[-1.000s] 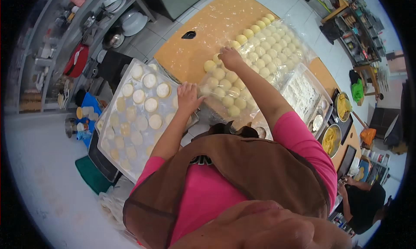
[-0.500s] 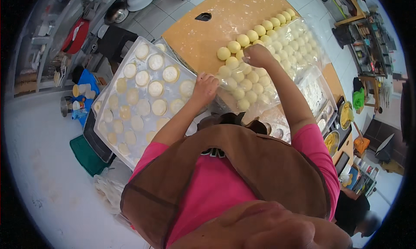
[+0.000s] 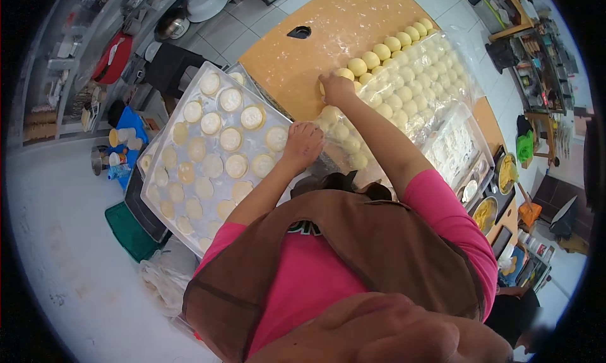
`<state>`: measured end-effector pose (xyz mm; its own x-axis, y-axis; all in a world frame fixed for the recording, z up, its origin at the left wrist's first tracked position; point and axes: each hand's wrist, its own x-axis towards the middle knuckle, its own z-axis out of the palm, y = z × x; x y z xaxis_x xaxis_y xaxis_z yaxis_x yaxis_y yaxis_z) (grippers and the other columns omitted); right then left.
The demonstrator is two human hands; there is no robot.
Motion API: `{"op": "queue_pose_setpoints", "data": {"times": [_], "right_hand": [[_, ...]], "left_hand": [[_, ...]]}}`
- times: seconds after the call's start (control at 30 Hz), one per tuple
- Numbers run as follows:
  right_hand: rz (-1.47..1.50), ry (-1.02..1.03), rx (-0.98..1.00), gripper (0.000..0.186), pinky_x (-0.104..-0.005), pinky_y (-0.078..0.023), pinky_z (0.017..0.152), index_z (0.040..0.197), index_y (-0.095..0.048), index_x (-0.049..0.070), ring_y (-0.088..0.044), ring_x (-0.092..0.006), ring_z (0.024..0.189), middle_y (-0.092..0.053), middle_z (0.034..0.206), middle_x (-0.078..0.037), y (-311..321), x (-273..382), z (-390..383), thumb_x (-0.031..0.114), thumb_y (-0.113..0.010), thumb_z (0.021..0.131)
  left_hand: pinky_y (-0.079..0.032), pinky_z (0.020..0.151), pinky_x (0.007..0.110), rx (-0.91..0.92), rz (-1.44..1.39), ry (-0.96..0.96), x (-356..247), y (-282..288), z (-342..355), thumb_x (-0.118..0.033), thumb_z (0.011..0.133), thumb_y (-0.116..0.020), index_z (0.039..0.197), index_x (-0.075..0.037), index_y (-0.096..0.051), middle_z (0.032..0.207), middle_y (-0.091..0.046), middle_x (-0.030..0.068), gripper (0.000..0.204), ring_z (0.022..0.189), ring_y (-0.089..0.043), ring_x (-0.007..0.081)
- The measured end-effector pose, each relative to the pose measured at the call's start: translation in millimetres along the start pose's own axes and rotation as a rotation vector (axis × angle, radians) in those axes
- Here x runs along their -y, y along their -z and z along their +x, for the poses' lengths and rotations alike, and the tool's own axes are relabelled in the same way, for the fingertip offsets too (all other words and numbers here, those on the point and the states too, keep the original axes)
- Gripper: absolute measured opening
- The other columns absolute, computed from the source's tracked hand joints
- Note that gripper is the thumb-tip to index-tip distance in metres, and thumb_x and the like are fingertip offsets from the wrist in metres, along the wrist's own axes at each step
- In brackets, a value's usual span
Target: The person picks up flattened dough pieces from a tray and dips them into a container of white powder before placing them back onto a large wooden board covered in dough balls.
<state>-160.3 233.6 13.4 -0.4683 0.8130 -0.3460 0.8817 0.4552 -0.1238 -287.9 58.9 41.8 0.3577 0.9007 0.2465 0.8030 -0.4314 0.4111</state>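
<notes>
Along the left wall, shelves (image 3: 82,66) hold kitchenware; beside them lies a tray (image 3: 215,150) of flat dough rounds (image 3: 252,118). Left grip (image 3: 305,142): fingers curled at the tray's corner, hold unclear. Right grip (image 3: 339,90): fingers bent over the leftmost dough balls (image 3: 381,52) on the counter (image 3: 341,16), closure hidden; it was farther along the row half a second ago. Clear plastic (image 3: 456,55) covers most balls.

At centre, we lose some round, pale yellow dough balls (image 3: 380,52) behind the bare right hand (image 3: 338,90) and cannot tell whether the bare left hand (image 3: 305,141) grips anything. Left of centre, the left forearm (image 3: 270,187) covers part of a white, rectangular plastic tray (image 3: 213,143). At lower right, we find a person in black clothing (image 3: 511,314), head blurred
</notes>
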Motion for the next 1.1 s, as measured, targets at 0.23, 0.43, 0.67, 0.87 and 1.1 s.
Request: {"op": "queue_pose_setpoints", "data": {"times": [0.23, 0.43, 0.67, 0.87, 1.1], "right_hand": [[0.048, -0.078, -0.074, 0.049, -0.0414, -0.053, 0.073, 0.119, -0.051, 0.014, -0.064, -0.0299, 0.092, -0.05, 0.123, -0.016, -12, 4, 4, 0.018, -0.067, 0.073], [0.098, -0.066, -0.087, 0.044, -0.0418, -0.053, 0.072, 0.12, -0.051, 0.013, -0.064, -0.0274, 0.094, -0.052, 0.116, -0.012, 17, 8, -10, 0.01, -0.06, 0.076], [0.307, -0.08, -0.163, 0.039, -0.0426, -0.052, 0.073, 0.107, -0.054, 0.013, -0.062, -0.0289, 0.094, -0.053, 0.111, -0.013, 29, -3, -13, 0.01, -0.065, 0.07], [0.488, -0.01, -0.347, 0.04, -0.0433, -0.051, 0.074, 0.104, -0.055, 0.012, -0.06, -0.0333, 0.094, -0.054, 0.103, -0.014, 50, -5, -19, 0.014, -0.068, 0.066], [0.683, -0.023, -0.705, 0.044, -0.0381, -0.049, 0.082, 0.105, -0.058, 0.009, -0.058, -0.0311, 0.099, -0.06, 0.107, -0.012, 100, -63, -89, 0.019, -0.073, 0.065]], "left_hand": [[-0.03, 0.096, 0.045, -0.038, -0.063, 0.082, -8, 8, -7, -0.025, 0.076, -0.064, 0.098, -0.008, -0.056, 0.106, -0.055, 0.0096, 0.029, 0.109, -0.049, 0.0273], [-0.029, 0.097, 0.046, -0.098, -0.142, 0.074, -13, 12, -23, -0.024, 0.077, -0.066, 0.101, -0.009, -0.056, 0.111, -0.056, 0.0084, 0.03, 0.112, -0.049, 0.0277], [-0.027, 0.099, 0.047, -0.087, -0.155, 0.043, -19, 10, -34, -0.024, 0.077, -0.066, 0.101, -0.012, -0.057, 0.112, -0.056, 0.0066, 0.028, 0.113, -0.049, 0.0273], [-0.025, 0.1, 0.048, -0.084, -0.16, 0.042, -19, 7, -34, -0.023, 0.076, -0.066, 0.1, -0.012, -0.057, 0.111, -0.056, 0.0062, 0.027, 0.114, -0.049, 0.027], [-0.028, 0.098, 0.046, -0.118, -0.19, -0.015, -22, 4, -29, -0.022, 0.075, -0.067, 0.097, -0.013, -0.059, 0.11, -0.057, 0.0061, 0.026, 0.113, -0.05, 0.0277]]}}
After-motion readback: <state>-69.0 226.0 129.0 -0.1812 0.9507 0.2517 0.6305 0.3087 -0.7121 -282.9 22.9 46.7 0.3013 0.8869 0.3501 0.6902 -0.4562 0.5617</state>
